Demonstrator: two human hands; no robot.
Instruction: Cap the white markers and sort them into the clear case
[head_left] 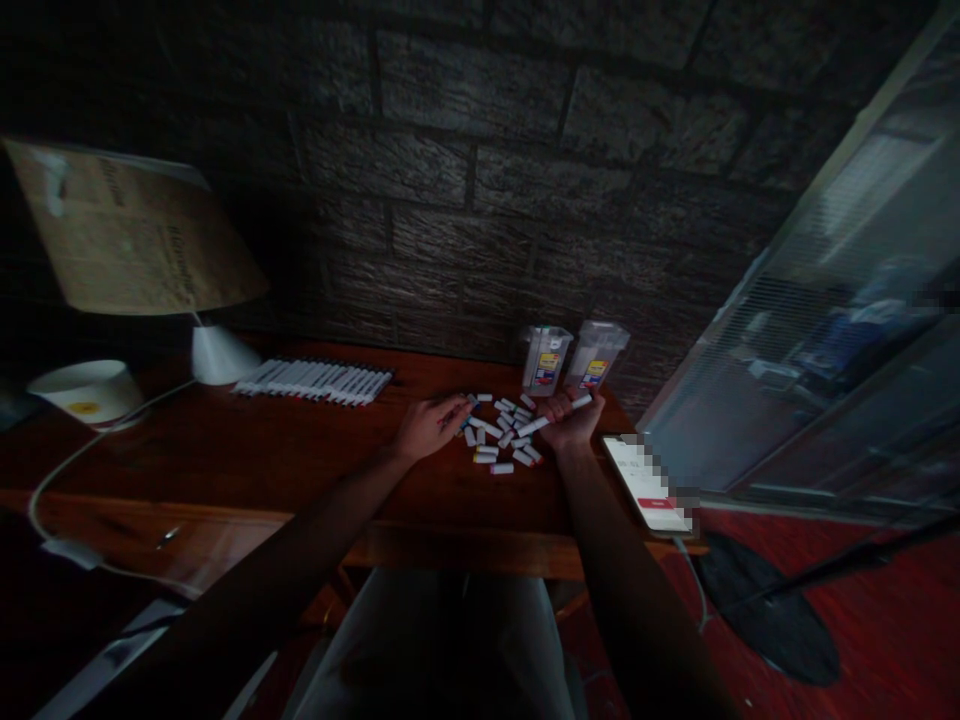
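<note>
Several small white marker caps point(499, 440) lie scattered on a dark wooden desk point(247, 450). My left hand point(429, 424) rests at the left edge of the pile, fingers curled, fingertips pinching a cap with a blue tip. My right hand point(571, 417) sits at the pile's right side, closed around a white marker point(551, 416) that points left and down. A neat row of white markers point(315, 381) lies further left on the desk.
Two clear plastic containers point(574, 357) stand behind the pile by the brick wall. A phone point(646, 484) with a lit screen lies at the desk's right edge. A lamp point(127, 250), a white paper bowl point(88, 390) and a cable point(67, 470) occupy the left side.
</note>
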